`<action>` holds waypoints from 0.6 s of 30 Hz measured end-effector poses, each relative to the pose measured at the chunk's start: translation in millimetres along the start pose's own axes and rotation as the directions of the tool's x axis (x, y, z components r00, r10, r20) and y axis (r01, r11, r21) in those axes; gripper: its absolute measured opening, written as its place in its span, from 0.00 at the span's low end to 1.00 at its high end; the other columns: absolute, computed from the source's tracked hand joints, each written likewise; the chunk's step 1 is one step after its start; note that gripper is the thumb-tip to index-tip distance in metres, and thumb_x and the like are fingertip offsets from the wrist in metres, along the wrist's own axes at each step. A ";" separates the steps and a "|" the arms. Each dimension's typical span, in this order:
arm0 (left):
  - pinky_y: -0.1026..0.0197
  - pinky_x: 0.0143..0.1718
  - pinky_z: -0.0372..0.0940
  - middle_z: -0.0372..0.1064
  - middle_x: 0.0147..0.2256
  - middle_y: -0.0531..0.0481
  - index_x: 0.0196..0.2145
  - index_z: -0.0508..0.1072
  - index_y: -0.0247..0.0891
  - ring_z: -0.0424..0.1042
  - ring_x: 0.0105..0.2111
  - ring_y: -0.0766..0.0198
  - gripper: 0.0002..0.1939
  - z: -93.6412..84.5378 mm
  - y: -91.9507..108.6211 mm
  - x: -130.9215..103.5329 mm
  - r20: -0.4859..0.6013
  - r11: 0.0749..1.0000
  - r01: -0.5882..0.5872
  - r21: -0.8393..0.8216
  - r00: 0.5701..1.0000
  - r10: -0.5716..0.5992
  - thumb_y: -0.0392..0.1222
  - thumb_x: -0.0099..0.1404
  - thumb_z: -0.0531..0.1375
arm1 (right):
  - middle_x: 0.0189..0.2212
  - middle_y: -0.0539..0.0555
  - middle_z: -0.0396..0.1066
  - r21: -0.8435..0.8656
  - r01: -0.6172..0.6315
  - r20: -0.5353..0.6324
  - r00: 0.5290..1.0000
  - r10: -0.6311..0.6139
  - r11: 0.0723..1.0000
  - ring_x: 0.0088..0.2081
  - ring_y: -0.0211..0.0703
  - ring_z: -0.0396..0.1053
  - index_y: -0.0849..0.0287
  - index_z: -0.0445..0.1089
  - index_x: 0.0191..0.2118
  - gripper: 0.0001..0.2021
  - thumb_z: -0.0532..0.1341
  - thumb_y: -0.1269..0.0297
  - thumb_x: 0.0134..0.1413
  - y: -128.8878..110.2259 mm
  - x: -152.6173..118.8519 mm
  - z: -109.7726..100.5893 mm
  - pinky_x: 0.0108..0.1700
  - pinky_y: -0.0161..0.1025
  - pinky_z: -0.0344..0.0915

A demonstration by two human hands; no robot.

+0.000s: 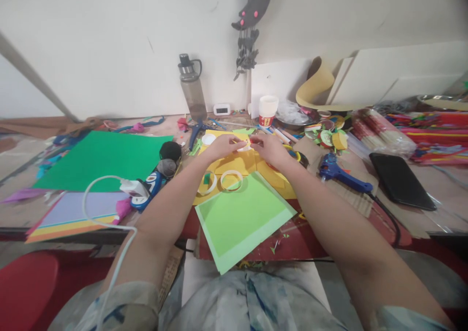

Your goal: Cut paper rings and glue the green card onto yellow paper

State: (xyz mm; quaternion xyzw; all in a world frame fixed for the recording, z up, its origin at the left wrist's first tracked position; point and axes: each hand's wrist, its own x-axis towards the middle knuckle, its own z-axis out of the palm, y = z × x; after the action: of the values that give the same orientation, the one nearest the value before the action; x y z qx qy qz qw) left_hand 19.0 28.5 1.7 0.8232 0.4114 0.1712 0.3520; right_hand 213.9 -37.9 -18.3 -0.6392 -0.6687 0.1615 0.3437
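Both my hands meet over the yellow paper (239,164) in the middle of the table. My left hand (224,147) has its fingertips pinched together at the left edge of a small white piece (244,148). Facing it, my right hand (271,149) is pinched near the right side of that piece. What exactly sits in the fingertips is too small to make out. Just nearer to me lie two pale rings, a whole ring (231,189) and another ring (213,184) partly behind my left forearm. Light green sheets (244,214) overlap the table's front edge.
A blue glue gun (343,174) and a black phone (401,181) lie at right. A power strip with a white charger (134,188) and cable is at left, beside green card (102,158). Behind stand a bottle (193,94) and paper cups (268,110).
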 end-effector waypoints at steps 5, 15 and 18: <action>0.63 0.27 0.63 0.79 0.27 0.43 0.36 0.72 0.36 0.77 0.24 0.62 0.30 5.3 -5.3 6.2 -0.003 0.985 0.089 -0.148 0.996 -0.091 0.70 0.67 0.58 | 0.42 0.58 0.81 0.115 -0.129 0.018 0.992 0.128 0.985 0.39 0.46 0.79 0.60 0.76 0.57 0.18 0.65 0.69 0.61 2.3 0.1 4.1 0.50 0.47 0.73; 0.67 0.22 0.61 0.77 0.24 0.44 0.39 0.70 0.35 0.77 0.21 0.63 0.28 10.8 -6.5 12.5 0.036 0.974 0.164 -0.155 0.986 -0.160 0.65 0.75 0.49 | 0.52 0.65 0.76 -0.002 0.024 0.069 0.997 -0.024 1.000 0.40 0.45 0.77 0.65 0.68 0.64 0.37 0.74 0.71 0.47 0.6 -3.9 14.9 0.48 0.43 0.73; 0.66 0.23 0.62 0.79 0.26 0.41 0.40 0.70 0.35 0.78 0.23 0.62 0.30 10.1 -2.9 9.7 0.074 0.969 0.180 -0.170 0.983 -0.169 0.66 0.75 0.47 | 0.47 0.61 0.78 -0.057 0.049 0.047 0.998 -0.046 0.997 0.41 0.47 0.76 0.63 0.73 0.59 0.28 0.72 0.70 0.49 1.6 -3.5 16.1 0.49 0.45 0.71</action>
State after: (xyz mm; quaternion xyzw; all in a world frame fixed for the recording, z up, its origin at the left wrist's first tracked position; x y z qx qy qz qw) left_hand 29.1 33.0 -7.5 0.7543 0.4549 0.1509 0.4488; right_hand 204.2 -37.5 -31.7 -0.6290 -0.6959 0.1483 0.3132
